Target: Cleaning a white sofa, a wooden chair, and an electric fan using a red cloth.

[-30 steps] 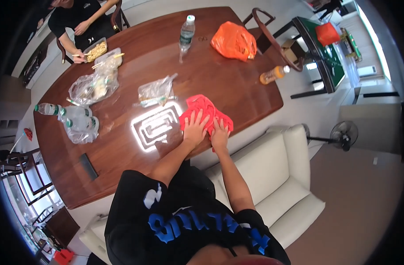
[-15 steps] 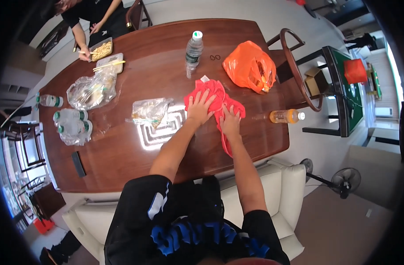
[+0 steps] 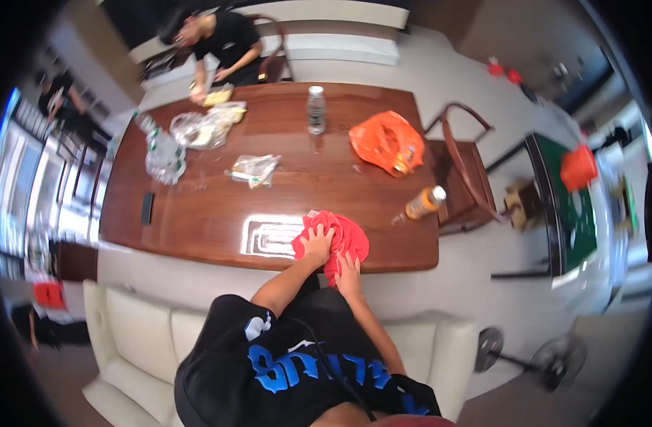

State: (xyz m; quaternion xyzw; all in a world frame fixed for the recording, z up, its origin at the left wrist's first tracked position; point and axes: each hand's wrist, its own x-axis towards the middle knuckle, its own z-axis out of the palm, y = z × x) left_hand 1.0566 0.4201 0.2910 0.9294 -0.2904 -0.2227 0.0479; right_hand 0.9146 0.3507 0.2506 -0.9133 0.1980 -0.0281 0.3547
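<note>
Red cloth (image 3: 352,233) lies bunched under the splayed left hand (image 3: 317,245) and the right hand (image 3: 348,273), whose grip I cannot tell, apparently for wiping; the next stroke calls for even pressure.

On the table (image 3: 190,220), a cloth (image 3: 351,238) is lying at the near edge; a bag (image 3: 383,139) is sitting farther back, left of a chair (image 3: 450,167).

Left hand (image 3: 316,246) and right hand (image 3: 348,275) hide bits of red cloth (image 3: 352,235) by the near edge of the table (image 3: 190,224); contents of the clear bag (image 3: 255,171) mid-table are too blurry tbh.
</note>
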